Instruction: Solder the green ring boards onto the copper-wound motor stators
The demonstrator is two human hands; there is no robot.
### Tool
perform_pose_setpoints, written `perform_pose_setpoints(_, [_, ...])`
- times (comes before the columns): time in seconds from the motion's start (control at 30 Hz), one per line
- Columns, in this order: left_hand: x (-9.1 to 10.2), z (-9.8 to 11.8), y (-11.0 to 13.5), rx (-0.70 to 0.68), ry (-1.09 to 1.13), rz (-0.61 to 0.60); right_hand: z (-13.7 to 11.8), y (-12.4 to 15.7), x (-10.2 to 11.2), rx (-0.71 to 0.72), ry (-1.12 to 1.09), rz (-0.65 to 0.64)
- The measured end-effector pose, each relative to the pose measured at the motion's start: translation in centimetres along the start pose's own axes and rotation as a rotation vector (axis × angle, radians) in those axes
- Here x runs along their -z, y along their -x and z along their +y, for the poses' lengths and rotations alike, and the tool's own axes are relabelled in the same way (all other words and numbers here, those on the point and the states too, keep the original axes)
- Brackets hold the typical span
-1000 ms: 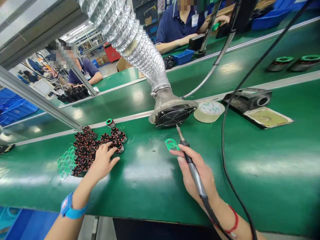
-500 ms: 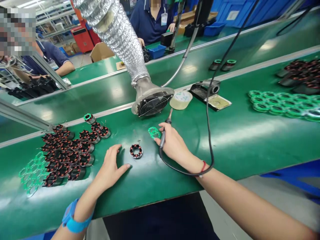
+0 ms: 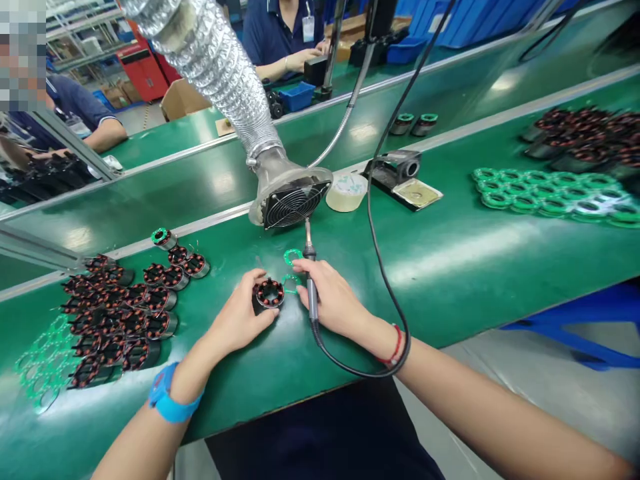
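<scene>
My left hand [image 3: 243, 313] is closed round a motor stator [image 3: 270, 293] with copper windings, thumb on the near side and fingers on the far side. In my right hand [image 3: 335, 297] lies a soldering iron [image 3: 312, 293], its metal tip pointing away from me toward the fan. Just left of the right fingertips are two thin green circuit-board rings, an upper ring [image 3: 292, 256] and a lower ring [image 3: 291, 284] close beside the stator. Whether the right fingers touch the lower ring, I cannot tell. The iron's black cable loops under the right wrist.
A fume-extractor fan [image 3: 295, 205] hangs over the bench ahead. Behind it are a tape roll [image 3: 347, 193] and a soldering-iron stand [image 3: 400, 177]. Many stators [image 3: 120, 307] stand at left; green rings [image 3: 550, 193] lie at right. Co-workers sit across the bench.
My left hand has moved right and closed on the stator. My right hand has come left with the iron, now more upright. The two green rings have separated beside the stator.
</scene>
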State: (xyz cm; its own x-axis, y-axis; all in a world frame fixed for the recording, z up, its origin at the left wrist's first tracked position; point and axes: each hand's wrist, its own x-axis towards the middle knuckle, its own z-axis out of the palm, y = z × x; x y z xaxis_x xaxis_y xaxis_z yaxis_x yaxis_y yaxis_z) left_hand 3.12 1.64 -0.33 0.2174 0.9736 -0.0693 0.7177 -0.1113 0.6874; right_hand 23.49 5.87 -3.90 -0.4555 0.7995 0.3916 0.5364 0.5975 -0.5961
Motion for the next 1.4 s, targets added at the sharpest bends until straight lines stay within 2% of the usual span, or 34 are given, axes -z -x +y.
perform_pose_setpoints(0.13, [2.1, 0.3, 0.6, -0.106, -0.207, -0.152, -0.1, 1.2, 1.0, 0.049, -0.097, 0.051])
perform_pose_setpoints(0.23, [2.0, 0.1, 0.6, -0.178, -0.277, -0.182, -0.1, 2.4, 1.6, 0.032, -0.099, 0.087])
perform_pose_setpoints(0.43, [-0.2, -1.1, 0.4, -0.138, -0.163, -0.064, 0.1, 4.6, 2.3, -0.228, -0.277, 0.23])
perform_pose_setpoints(0.57, [-0.8, -1.6, 0.3, -0.149, -0.13, 0.001, 0.6, 5.0, 2.2, -0.362, -0.439, 0.217])
perform_pose_setpoints(0.8, [-0.9, -1.5, 0.0, -0.217, -0.182, 0.024, 0.2, 4.2, 2.3, -0.352, -0.418, 0.142])
perform_pose_setpoints(1.4, [-0.7, -1.1, -0.1, -0.256, -0.225, 0.06, 0.4, 4.7, 2.1, -0.348, -0.406, 0.126])
